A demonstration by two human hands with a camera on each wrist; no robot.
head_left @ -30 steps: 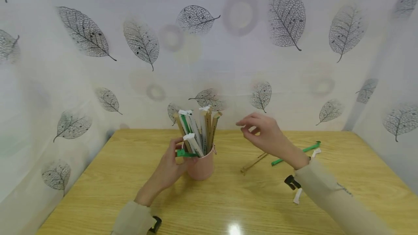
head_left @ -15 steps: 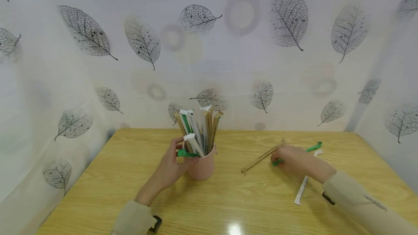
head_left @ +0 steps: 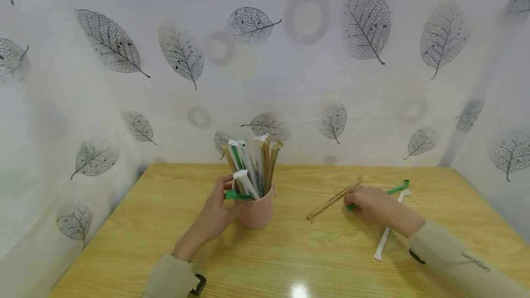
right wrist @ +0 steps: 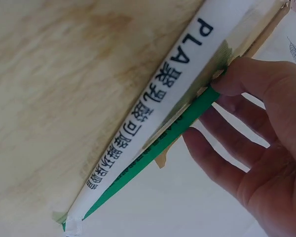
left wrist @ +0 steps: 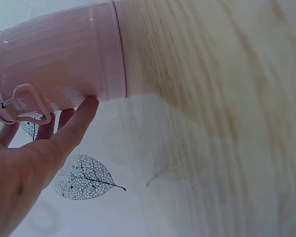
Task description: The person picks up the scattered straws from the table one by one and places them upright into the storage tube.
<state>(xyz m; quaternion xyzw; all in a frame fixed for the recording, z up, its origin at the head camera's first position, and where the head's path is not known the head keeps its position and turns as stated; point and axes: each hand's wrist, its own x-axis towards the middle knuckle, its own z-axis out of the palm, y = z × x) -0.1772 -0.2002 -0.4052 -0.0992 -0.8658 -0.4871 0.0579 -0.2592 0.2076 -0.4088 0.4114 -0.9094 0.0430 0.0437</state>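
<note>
A pink metal bucket (head_left: 256,214) stands upright, filled with several paper-wrapped straws (head_left: 258,164) in brown, white and green. My left hand (head_left: 213,213) holds the bucket's left side, thumb near the rim. In the left wrist view, fingers rest against the bucket wall (left wrist: 59,59) beside its small handle (left wrist: 32,101). At the right, my right hand (head_left: 372,206) pinches the near end of a green wrapped straw (head_left: 397,188) lying on the table. The right wrist view shows thumb and fingers at this green straw (right wrist: 153,150), close to a white wrapped straw (right wrist: 153,94) with printed lettering.
On the wooden table (head_left: 290,256), a brown wrapped straw (head_left: 334,199) lies between the bucket and my right hand. The white straw (head_left: 383,244) passes under my right wrist. A leaf-patterned curtain (head_left: 298,82) hangs behind the table and along its sides.
My right hand has come down from beside the bucket, moving right, and has taken hold of the green straw's near end. My left hand stays on the bucket.
</note>
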